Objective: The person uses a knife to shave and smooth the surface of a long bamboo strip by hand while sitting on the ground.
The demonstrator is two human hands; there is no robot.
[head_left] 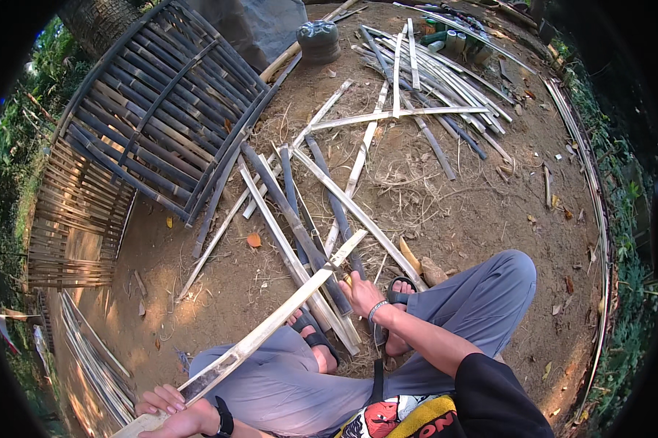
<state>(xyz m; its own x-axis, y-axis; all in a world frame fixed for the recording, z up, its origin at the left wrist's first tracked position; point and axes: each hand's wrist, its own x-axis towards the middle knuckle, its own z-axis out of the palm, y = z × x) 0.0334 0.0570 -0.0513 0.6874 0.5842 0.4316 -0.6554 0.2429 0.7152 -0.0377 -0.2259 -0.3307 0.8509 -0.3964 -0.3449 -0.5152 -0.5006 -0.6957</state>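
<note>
A long split bamboo strip [270, 322] slants across my lap, pale along its length with a dark patch toward the near end. My left hand [174, 413] wraps around its near end at the lower left. In front of my knees, my right hand [363, 297] is closed on the yellowish handle of a knife [335, 267]. The knife's dark blade meets the strip near its far end; much of the knife is hidden by the hand and strip. Below this spot, several dark and pale bamboo pieces [297, 232] lie crossed on the ground between my sandalled feet.
A dark bamboo slatted frame [164, 102] leans at the upper left, with a lighter slatted panel [77, 212] beside it. Many loose strips [445, 73] lie piled at the far right. A dark wrapped bundle [318, 42] stands at the back. More strips [88, 358] lie at lower left.
</note>
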